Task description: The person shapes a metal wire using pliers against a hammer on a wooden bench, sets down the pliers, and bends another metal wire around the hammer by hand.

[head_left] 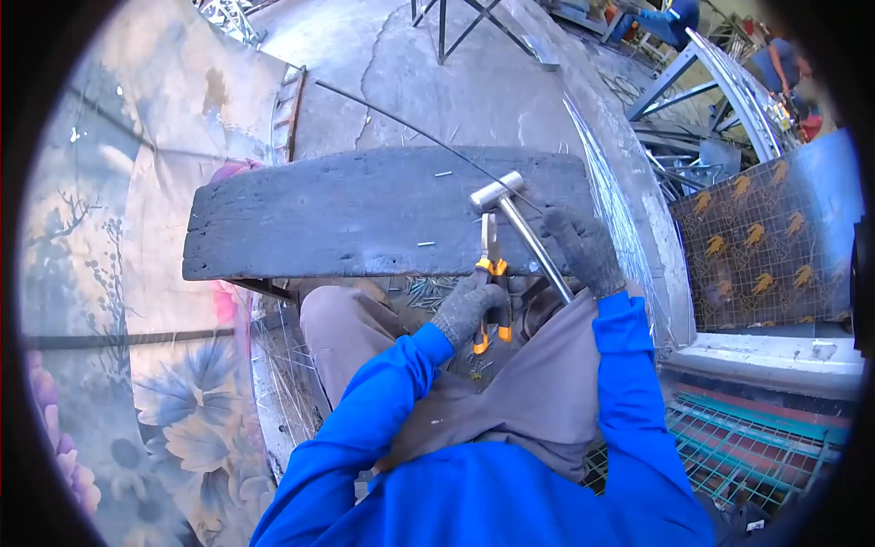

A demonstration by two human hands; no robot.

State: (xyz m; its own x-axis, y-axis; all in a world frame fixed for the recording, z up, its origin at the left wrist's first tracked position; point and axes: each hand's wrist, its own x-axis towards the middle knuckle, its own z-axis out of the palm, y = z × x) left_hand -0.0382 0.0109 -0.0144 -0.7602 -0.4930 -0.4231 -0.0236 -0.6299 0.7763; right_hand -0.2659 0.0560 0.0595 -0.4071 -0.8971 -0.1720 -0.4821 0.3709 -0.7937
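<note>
My left hand, in a dark grey glove, is closed around the orange and black handles of pliers, whose metal jaws point away from me over the bench's near edge. My gloved right hand lies at the right end of the dark wooden bench, and its fingers are hard to make out. Beside it a metal hammer rests with its head on the bench and its handle slanting toward my right thigh. A long thin rod runs from beyond the bench to near my right fingers.
Small metal pieces lie on the bench, and several more are on the floor beneath it. A patterned cloth hangs at the left. Thin rods lie right of the bench. Two people are at the upper right, near a metal frame.
</note>
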